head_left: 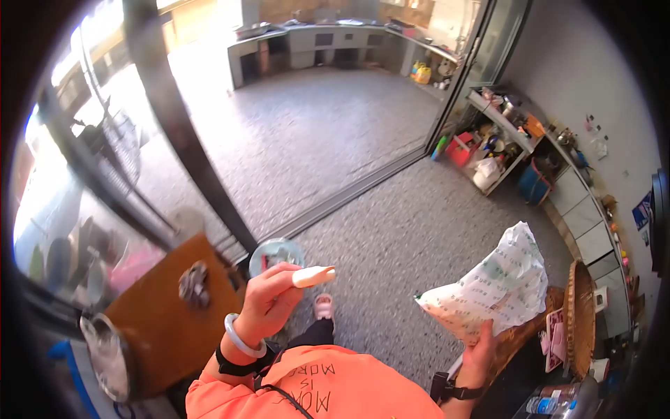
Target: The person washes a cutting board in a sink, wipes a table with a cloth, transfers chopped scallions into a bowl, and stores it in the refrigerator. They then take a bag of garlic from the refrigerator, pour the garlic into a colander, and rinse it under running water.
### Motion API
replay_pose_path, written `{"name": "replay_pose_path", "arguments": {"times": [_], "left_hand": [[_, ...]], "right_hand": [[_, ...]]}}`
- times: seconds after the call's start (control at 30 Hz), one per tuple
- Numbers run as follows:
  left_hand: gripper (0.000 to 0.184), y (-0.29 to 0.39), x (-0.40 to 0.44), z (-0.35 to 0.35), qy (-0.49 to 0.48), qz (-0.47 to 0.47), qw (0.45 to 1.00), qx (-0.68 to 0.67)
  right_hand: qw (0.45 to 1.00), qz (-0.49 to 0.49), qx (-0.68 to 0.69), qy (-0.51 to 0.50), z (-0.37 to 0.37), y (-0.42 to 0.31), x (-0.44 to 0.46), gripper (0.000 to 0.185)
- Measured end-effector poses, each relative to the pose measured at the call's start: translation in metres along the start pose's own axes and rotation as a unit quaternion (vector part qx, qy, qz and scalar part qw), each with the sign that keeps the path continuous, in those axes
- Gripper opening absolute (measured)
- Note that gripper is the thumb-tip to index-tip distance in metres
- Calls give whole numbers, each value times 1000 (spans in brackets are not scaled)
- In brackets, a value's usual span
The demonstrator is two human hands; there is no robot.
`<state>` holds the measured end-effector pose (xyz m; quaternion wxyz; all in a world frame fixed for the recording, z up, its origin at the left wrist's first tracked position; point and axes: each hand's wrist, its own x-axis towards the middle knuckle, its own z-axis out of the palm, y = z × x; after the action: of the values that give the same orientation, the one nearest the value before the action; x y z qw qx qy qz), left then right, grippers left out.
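Between the thumb and fingers of my left hand is a small pale piece of food, held up in front of my orange top. A light bracelet and a dark band circle that wrist. My right hand grips the lower edge of a white printed paper bag, which tilts up to the right. The bag's contents are hidden. Some distance separates the two hands.
On the left stands a brown wooden table with a crumpled cloth. A light blue bin is beside the door frame. Cluttered shelves line the right wall, and a round woven tray leans at the right.
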<state>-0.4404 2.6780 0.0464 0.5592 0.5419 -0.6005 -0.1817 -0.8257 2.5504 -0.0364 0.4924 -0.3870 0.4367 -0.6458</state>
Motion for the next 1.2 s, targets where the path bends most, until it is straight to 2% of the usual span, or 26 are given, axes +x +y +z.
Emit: {"name": "replay_pose_path", "arguments": {"times": [0.07, 0.1, 0.13, 0.17, 0.2, 0.23, 0.3, 0.37, 0.4, 0.43, 0.5, 0.57, 0.63, 0.67, 0.7, 0.8, 0.9, 0.97, 1.07, 1.13, 1.2], "left_hand": [[22, -27, 64, 0, 31, 29, 999, 9], [22, -16, 85, 9, 33, 45, 998, 29], [20, -22, 125, 9, 52, 36, 998, 22], [20, -32, 161, 5, 36, 95, 994, 50], [22, -51, 194, 5, 36, 104, 993, 37], [24, -66, 223, 8, 34, 106, 993, 28], [12, -85, 283, 19, 42, 118, 992, 1], [11, -94, 308, 39, 25, 111, 993, 2], [11, -108, 329, 47, 29, 123, 992, -10], [11, -126, 353, 53, 34, 135, 990, -20], [13, -149, 394, 62, 32, 125, 992, 17], [14, -152, 440, 72, 50, 226, 970, 77], [19, -152, 490, 74, 60, 296, 943, 143], [18, -151, 512, 73, 59, 315, 931, 176], [18, -149, 533, 70, 58, 331, 919, 207], [14, -137, 580, 59, 37, 314, 909, 272], [14, -155, 625, 53, 22, 331, 886, 324], [13, -185, 671, 50, 24, 357, 878, 318], [11, -219, 730, 46, 30, 383, 873, 299], [12, -237, 781, 47, 26, 333, 887, 320], [12, -266, 834, 44, 13, 354, 886, 300]], "right_hand": [[1000, 7, 0, -18, 17, 1, 49, 56], [1000, 0, 6, -13, -6, -2, 69, 56], [1000, 4, 1, 17, -3, 1, 99, 57], [999, 11, 2, 45, -2, 10, 124, 57], [996, -17, -12, 89, 20, 5, 142, 57], [992, 10, -14, 128, 35, -1, 158, 57], [991, 24, -19, 130, 35, 8, 198, 57], [985, -11, -45, 165, 35, 14, 217, 58], [976, -84, -69, 187, 63, 16, 232, 61], [989, -50, -50, 132, 56, 32, 263, 64], [988, 26, -87, 127, 69, 52, 322, 64], [991, -42, -58, 110, 112, 73, 378, 62], [994, -7, -82, 77, 150, 79, 440, 61], [997, -3, -71, 30, 176, 84, 474, 61], [998, 3, -61, -17, 205, 89, 505, 61], [994, 35, -76, -77, 286, 93, 569, 62], [991, 14, -49, -122, 356, 118, 623, 63], [990, 28, -43, -130, 400, 138, 664, 63], [992, 36, -47, -110, 426, 165, 705, 61], [993, 39, -58, -97, 447, 170, 739, 59], [996, 19, -61, -67, 470, 176, 775, 57]]}}
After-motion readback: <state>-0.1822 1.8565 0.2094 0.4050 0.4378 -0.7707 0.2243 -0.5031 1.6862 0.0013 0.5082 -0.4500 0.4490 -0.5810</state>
